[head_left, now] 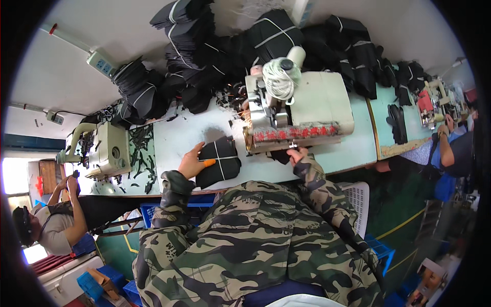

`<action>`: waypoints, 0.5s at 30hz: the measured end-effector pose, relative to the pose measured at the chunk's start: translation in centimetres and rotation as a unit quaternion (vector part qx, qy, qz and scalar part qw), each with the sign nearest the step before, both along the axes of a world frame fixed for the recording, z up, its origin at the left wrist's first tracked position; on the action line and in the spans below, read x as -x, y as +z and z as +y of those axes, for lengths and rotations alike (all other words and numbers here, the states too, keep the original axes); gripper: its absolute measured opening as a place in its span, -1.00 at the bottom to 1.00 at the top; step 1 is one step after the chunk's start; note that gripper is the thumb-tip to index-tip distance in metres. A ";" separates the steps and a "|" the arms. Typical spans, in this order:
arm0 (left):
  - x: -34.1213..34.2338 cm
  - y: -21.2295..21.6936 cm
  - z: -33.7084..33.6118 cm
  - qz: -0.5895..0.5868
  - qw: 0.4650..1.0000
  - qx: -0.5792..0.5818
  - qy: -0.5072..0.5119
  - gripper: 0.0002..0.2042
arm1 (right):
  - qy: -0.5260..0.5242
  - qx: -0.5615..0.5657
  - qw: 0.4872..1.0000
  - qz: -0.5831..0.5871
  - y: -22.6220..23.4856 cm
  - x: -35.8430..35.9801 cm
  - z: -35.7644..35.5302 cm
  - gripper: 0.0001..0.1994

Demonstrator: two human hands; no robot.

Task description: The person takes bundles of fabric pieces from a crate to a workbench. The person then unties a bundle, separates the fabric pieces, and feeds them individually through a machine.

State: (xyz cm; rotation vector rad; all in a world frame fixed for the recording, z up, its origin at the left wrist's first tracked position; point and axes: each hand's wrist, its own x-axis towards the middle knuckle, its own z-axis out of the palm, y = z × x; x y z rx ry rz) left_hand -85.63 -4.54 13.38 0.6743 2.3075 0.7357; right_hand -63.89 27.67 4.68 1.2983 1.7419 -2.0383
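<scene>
My left hand [192,161], with an orange cover on one finger, grips the left edge of a bundle of black fabric pieces [220,169]. White string crosses the top of this bundle, which lies flat on the table. At the front edge of a cream sewing machine [322,100], my right hand [298,155] is closed with its fingertips together by a small metal part. What they hold, if anything, is hidden. Just left of those fingers, a black fabric piece [279,156] shows partly from under the machine.
Tied black stacks [186,43] line the table's back. A white thread cone [280,79] sits on my machine. Another sewing machine [110,153] stands left among black scraps [140,153]. Co-workers sit at both sides. A white plastic basket [359,202] is by my right arm.
</scene>
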 end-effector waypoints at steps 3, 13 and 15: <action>-0.9 0.4 2.7 0.118 0.993 -0.021 -0.013 -0.38 | 0.042 0.043 0.998 -0.002 0.9 -1.1 0.8 -0.74; -5.6 0.5 4.7 0.335 0.941 -0.034 0.023 -0.45 | 0.228 -0.569 0.776 -0.150 4.5 -6.2 24.6 -0.73; -6.0 0.5 4.6 0.340 0.940 -0.016 0.036 -0.45 | 0.277 -0.560 0.760 -0.180 3.4 -2.7 26.7 -0.73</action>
